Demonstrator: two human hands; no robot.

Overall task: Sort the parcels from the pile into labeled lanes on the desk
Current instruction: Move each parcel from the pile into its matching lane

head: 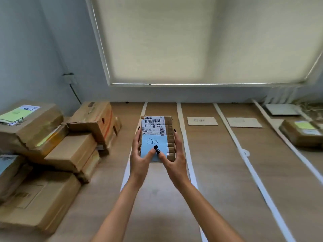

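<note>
Head view: sorting is at an early stage. One parcel [302,132] lies in the lane at far right; a large pile [52,145] remains at left. Left hand [139,154] and right hand [172,154] clasp a small parcel [156,135] by its sides at frame centre, thumbs pressing its blue note [150,145]. Its long axis runs away from the viewer, barcode end farthest

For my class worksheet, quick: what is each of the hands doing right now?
Left hand: holding the small parcel, thumb on its blue note.
Right hand: holding the same parcel.
</note>
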